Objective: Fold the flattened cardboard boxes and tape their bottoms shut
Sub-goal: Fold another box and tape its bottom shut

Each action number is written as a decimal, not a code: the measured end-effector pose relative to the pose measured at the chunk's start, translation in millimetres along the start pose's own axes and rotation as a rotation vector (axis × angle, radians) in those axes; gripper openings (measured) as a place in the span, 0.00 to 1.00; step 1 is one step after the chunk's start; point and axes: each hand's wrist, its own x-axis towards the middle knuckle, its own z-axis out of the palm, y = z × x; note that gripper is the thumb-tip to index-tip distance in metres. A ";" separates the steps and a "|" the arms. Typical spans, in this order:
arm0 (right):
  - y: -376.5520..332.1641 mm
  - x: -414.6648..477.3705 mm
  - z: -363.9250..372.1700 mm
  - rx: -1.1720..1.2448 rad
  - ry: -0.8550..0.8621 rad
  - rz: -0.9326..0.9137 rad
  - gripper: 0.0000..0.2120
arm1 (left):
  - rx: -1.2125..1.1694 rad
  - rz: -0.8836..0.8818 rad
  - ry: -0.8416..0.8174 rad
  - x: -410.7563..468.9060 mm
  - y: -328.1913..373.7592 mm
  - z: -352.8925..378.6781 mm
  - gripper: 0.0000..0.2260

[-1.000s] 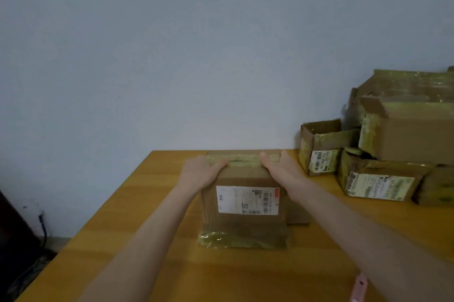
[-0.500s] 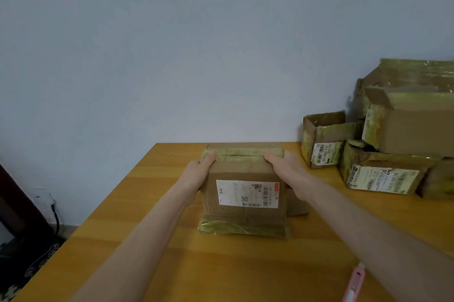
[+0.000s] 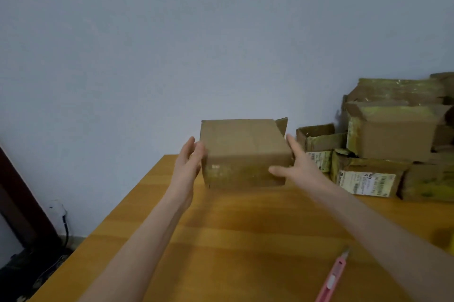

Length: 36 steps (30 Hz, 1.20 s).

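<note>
Two hands flank the crosswise box (image 3: 243, 152) — left hand (image 3: 188, 161) flat on its left wall, right hand (image 3: 292, 166) spread on its right.

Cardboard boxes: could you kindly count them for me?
6 at least: held box between left hand and right hand; on the right, small open box, labelled box, large box, top box, end box. More may be hidden.
</note>
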 end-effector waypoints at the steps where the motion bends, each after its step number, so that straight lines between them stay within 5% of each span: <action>1: 0.7 -6.4 -0.4 0.009 -0.006 0.012 0.45 | -0.016 0.008 0.030 -6.1 -0.8 1.7 0.40; 4: 16.2 -22.7 5.3 0.162 0.093 0.083 0.37 | 0.016 0.016 0.068 -27.5 -18.7 4.1 0.35; 9: 61.6 -45.3 25.8 -0.025 0.124 0.056 0.26 | 0.107 0.009 0.097 -57.0 -68.8 -9.3 0.18; 18: 91.8 -38.1 29.3 -0.260 0.108 0.044 0.09 | 0.336 -0.014 0.101 -66.0 -95.7 -47.0 0.09; 23: 45.9 -35.2 -13.8 -0.167 0.394 -0.138 0.21 | 0.469 0.211 0.068 -44.6 -38.0 -59.1 0.39; 26: 9.4 -28.4 -21.1 -0.442 0.279 -0.260 0.39 | 0.645 0.162 -0.139 -22.4 -4.9 -50.5 0.47; 30: -17.2 -15.4 -3.0 -0.998 -0.056 -0.348 0.49 | 0.974 0.337 -0.220 -16.1 9.7 -34.3 0.21; 34: 3.6 -18.7 4.7 -0.993 -0.060 -0.616 0.09 | 1.113 0.708 -0.257 -27.9 -7.2 -47.7 0.13; 36: 15.0 -20.9 4.8 -0.942 0.023 -0.708 0.13 | 0.936 0.567 -0.305 -29.3 1.5 -50.3 0.04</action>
